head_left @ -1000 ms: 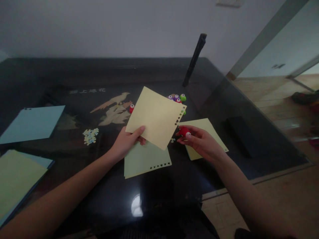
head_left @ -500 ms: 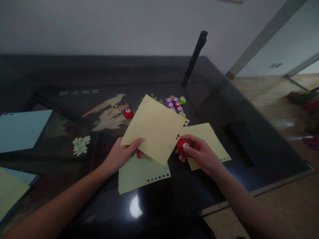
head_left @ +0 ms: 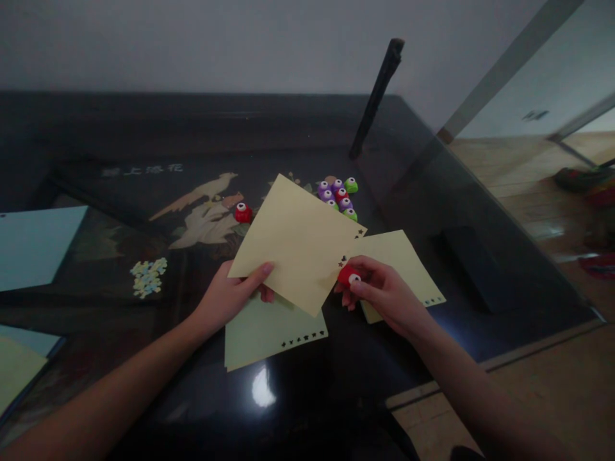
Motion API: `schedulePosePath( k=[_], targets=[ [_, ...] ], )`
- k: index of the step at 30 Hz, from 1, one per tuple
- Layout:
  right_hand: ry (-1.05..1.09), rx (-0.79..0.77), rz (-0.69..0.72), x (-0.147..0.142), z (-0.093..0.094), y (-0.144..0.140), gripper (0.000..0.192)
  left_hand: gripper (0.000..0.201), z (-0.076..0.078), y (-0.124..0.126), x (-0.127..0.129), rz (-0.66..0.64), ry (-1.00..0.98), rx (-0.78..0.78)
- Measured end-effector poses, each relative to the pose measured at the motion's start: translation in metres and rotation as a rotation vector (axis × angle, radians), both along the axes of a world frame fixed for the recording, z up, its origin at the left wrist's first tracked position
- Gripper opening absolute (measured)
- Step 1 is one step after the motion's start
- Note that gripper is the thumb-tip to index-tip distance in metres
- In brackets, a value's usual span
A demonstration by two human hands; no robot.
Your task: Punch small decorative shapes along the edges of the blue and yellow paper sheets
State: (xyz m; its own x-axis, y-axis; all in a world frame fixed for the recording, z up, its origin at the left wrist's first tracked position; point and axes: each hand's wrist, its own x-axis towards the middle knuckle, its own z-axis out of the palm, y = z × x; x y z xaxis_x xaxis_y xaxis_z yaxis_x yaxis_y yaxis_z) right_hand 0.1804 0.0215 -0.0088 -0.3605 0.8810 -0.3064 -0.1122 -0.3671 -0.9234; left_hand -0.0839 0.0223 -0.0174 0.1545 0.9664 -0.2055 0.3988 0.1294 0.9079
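Left hand pinches the near-left corner of a yellow paper sheet, held lifted above the middle of the dark table; right hand grips a red punch clamped on the sheet's right edge, just below a short row of punched holes. Since 0.5 s ago the punch sits at nearly the same spot on that edge. Beyond the sheet, a cluster of small punches lies toward the far right of the table.

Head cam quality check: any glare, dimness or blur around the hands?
Head view: dim overall, dark table swallows detail; one bright glare spot on the glossy top near the person; yellow sheet in the left hand and red punch in the right hand read clearly; edges slightly soft.
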Motion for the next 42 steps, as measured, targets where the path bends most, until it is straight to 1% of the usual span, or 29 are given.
schedulePosePath(
  k=[4,6,8,11,17,25,32,39,42],
  targets=[
    [-0.032,0.009,-0.009,-0.0021,-0.0005,-0.0003,0.030,0.047,0.0012,0.0007,0.0014,-0.016,-0.018,0.011],
    [-0.056,0.016,0.000,-0.0032,0.0003,-0.0003,0.027,0.046,0.0027,0.0003,0.0028,-0.027,-0.030,0.018],
    [-0.081,0.029,0.020,-0.0043,0.0017,-0.0002,0.024,0.045,0.0039,-0.0006,0.0039,-0.037,-0.019,0.018],
    [-0.106,0.043,0.038,-0.0060,0.0031,0.0000,0.024,0.043,0.0042,-0.0019,0.0046,-0.049,0.014,0.015],
    [-0.079,0.031,0.007,-0.0082,0.0014,-0.0002,0.026,0.044,0.0026,-0.0022,0.0049,-0.071,0.043,0.032],
    [-0.052,0.050,0.001,-0.0068,-0.0019,0.0002,0.023,0.041,0.0074,-0.0028,0.0084,-0.038,0.039,-0.004],
    [-0.063,0.063,0.016,-0.0074,-0.0040,0.0008,0.021,0.042,0.0067,-0.0015,0.0082,-0.039,0.045,0.002],
    [-0.117,0.042,0.016,-0.0072,-0.0008,0.0009,0.018,0.042,0.0058,-0.0022,0.0076,-0.039,0.069,0.003],
    [-0.132,0.026,-0.004,-0.0083,0.0006,0.0014,0.019,0.042,0.0055,-0.0028,0.0075,-0.045,0.071,0.004]
  ],
)
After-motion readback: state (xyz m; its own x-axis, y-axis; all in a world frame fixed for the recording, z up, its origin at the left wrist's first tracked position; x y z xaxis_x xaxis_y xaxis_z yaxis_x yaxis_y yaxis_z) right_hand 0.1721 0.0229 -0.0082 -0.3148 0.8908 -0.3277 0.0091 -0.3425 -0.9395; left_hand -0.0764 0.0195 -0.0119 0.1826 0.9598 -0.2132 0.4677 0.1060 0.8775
